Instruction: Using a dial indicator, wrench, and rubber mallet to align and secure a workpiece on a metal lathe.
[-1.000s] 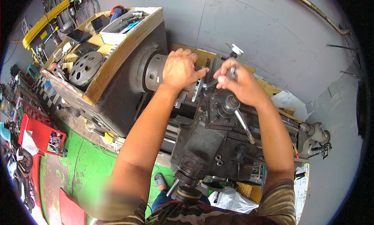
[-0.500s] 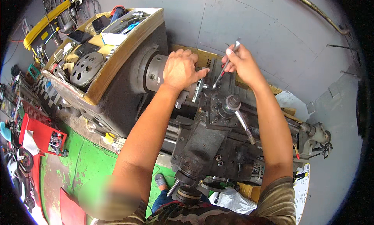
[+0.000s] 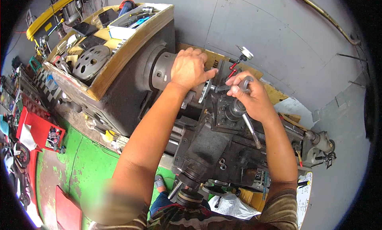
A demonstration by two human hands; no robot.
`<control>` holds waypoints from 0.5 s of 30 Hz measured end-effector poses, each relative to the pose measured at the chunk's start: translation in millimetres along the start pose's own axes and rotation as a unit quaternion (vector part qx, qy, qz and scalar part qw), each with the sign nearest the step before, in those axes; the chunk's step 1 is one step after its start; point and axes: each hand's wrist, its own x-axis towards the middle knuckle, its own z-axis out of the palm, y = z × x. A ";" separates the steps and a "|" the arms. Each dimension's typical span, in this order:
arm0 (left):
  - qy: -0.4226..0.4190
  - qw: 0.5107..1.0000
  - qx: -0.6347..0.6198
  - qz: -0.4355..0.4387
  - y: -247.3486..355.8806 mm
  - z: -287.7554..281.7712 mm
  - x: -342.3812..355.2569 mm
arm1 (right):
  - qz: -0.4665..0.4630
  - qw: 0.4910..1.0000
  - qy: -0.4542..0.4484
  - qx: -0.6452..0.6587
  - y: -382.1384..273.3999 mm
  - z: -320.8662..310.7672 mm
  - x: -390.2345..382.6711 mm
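Observation:
My left hand (image 3: 188, 69) lies over the top of a grey lathe chuck (image 3: 162, 73), its fingers curled over the far side and the thumb stretched to the right. Just right of the chuck, a thin toothed metal disc (image 3: 205, 90) shows below that thumb. In my right hand (image 3: 251, 95) is a steel open-end wrench (image 3: 247, 82), its jaw up between the fingers and its shank pointing left toward the disc. Both are above the tool post (image 3: 235, 107), whose long handle slants toward me. Beyond the right hand stands a dial indicator (image 3: 246, 53) on a red-jointed arm.
A wooden-edged tray (image 3: 133, 51) on the headstock holds a drilled round plate (image 3: 91, 63) and a white box of tools (image 3: 137, 21). The tailstock (image 3: 320, 140) is at the right, before a grey wall (image 3: 262, 23). A red cabinet (image 3: 38, 128) stands on the green floor.
My right hand has come down and nearer to me with the wrench, which now lies flatter. The dial indicator has come into sight behind it. My left hand stays on the chuck.

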 end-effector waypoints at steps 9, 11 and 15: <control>-0.011 1.000 0.009 -0.011 -0.9 -0.2 -1.8 | 0.010 0.999 -0.017 -0.045 6.2 2.5 -7.2; -0.032 0.999 0.017 -0.023 -0.4 0.0 -1.7 | -0.069 0.994 -0.037 -0.075 5.5 4.3 -7.9; -0.022 1.000 0.016 -0.009 -2.4 -0.9 -3.0 | -0.118 0.978 -0.094 -0.147 -12.0 0.2 -0.6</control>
